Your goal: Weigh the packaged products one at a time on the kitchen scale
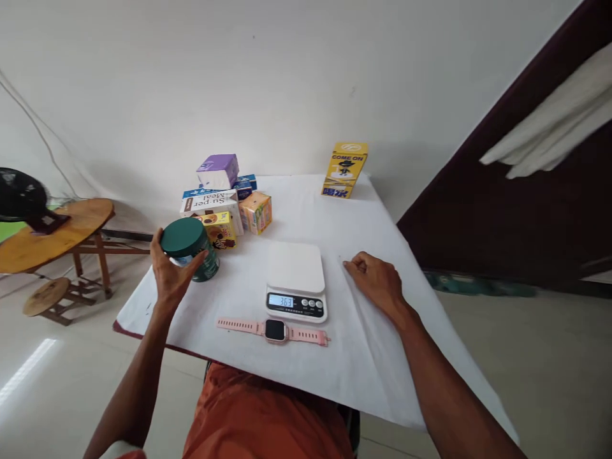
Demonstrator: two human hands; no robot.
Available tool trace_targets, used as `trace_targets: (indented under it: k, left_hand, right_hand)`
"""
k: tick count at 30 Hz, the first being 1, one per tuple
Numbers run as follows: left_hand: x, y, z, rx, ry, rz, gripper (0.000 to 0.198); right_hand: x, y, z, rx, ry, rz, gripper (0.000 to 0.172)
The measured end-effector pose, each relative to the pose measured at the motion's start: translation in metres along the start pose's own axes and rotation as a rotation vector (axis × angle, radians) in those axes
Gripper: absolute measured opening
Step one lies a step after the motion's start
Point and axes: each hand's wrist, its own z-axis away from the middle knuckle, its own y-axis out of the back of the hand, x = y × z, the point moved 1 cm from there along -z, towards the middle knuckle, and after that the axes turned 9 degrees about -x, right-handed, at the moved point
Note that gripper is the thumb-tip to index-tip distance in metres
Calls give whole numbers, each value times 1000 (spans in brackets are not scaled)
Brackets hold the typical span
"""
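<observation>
A person seated at a white-covered desk holds a dark green jar with a round green lid in the left hand. The grip is closed around the jar's lower side, thumb and fingers wrapping it, and the jar is tilted, lid toward the camera, at the desk's left edge; whether its base touches the cloth cannot be told.

The right hand rests on the desk to the right of a white kitchen scale, fingers curled loosely under, holding nothing. The scale sits near the middle of the desk with its platform bare and its display lit. Just in front of it, nearer the person, a pink smartwatch lies flat with its strap stretched out left and right.

Behind the jar stands a cluster of small cartons: a yellow box just beside the jar, an orange box, a white box printed with upside-down lettering, and a purple box on top. A tall yellow carton stands upright alone at the far right corner, well apart from the rest.

Off to the left, a round wooden table carries a dark fan.
</observation>
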Motion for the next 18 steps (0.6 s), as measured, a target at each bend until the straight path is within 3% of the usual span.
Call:
trace_targets:
  k: [3, 6, 7, 8, 10, 13, 15, 18]
  left_hand:
    - [5, 7, 13, 21, -31, -81, 120]
    - [18, 10, 37, 186, -219, -189, 111]
    - [24, 6, 44, 178, -315, -177, 99]
    - [29, 0, 49, 99, -415, -132, 85]
    - [41, -20, 53, -185, -522, 9, 56]
    - [50, -55, 40, -614, -386, 213, 26]
    - [49, -75, 28, -753, -247, 296, 26]
    - [40, -93, 18, -807, -124, 386, 32]
  right_hand:
    - [5, 20, -22, -145, 39, 8, 23]
    - [-2, 43, -59, 3, 14, 8, 29]
    - [-8, 49, -73, 78, -13, -11, 38]
    - [-15, 53, -88, 145, -49, -42, 51]
    - [-36, 59, -118, 239, -116, -111, 80]
    - [-70, 60, -161, 321, -217, -199, 105]
    - [-88, 60, -185, 370, -284, -259, 115]
    - [-104, 60, -217, 471, -349, -321, 129]
